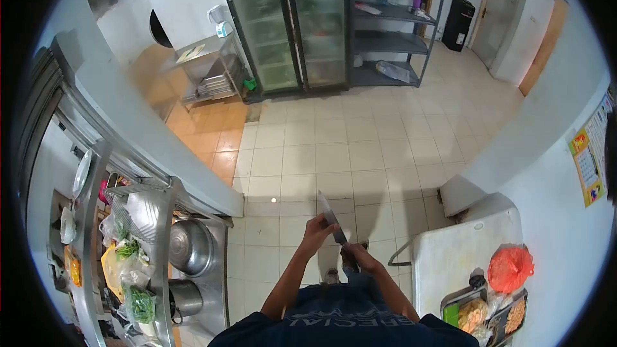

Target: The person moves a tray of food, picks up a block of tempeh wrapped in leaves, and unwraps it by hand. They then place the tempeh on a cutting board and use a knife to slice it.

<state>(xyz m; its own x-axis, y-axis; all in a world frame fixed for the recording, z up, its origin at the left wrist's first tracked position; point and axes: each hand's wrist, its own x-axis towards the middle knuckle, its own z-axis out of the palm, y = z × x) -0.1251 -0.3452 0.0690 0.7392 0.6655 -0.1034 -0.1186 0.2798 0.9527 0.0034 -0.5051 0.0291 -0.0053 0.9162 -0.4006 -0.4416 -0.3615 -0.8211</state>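
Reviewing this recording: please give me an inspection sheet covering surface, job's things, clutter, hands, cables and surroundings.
Surface: white worktop at right, its near end loaded.
Job's things: knife, held above the tiled floor, tip pointing forward.
Clutter: red plastic bag and food trays on the worktop; metal bowl, steel pot and bagged greens at left.
Hands: right hand grips the handle; left hand is at the blade.
Cables: dark bent line beside the worktop; cannot tell whether it's one.
Surroundings: glass-door refrigerator, grey shelving.
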